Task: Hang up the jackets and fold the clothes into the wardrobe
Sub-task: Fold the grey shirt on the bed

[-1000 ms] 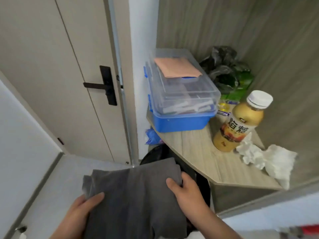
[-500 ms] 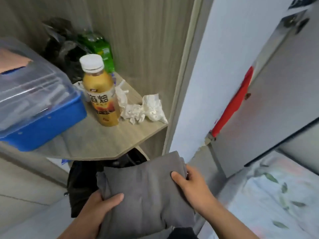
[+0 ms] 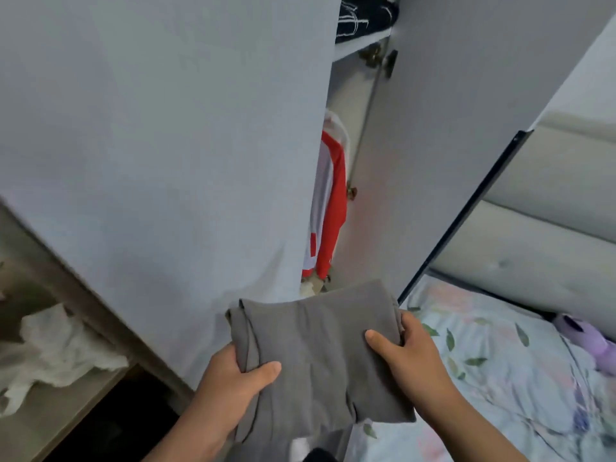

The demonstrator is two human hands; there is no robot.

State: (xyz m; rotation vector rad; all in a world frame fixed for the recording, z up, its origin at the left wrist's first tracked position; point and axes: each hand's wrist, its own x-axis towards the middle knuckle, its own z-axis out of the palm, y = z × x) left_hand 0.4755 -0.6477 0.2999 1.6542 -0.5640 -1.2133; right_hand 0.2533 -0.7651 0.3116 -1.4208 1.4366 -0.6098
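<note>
A folded grey garment (image 3: pixel 316 348) is held in front of me at the bottom centre. My left hand (image 3: pixel 233 378) grips its left edge with the thumb on top. My right hand (image 3: pixel 406 348) grips its right edge, thumb across the top. Just beyond it stands the white wardrobe (image 3: pixel 166 145), whose door (image 3: pixel 450 128) is open to the right. In the gap hangs a red and white jacket (image 3: pixel 328 208). Dark folded clothes (image 3: pixel 365 16) lie on an upper shelf inside.
A wooden side shelf (image 3: pixel 50 408) with crumpled white tissue (image 3: pixel 56 351) is at the lower left. A bed with a floral sheet (image 3: pixel 500 378) lies at the right, with a purple plush toy (image 3: pixel 586 338) and a padded headboard (image 3: pixel 550 201) behind it.
My view has swung right, from the room door and side shelf to the wardrobe opening. Both hands kept their hold on the grey garment and carried it toward the wardrobe.
</note>
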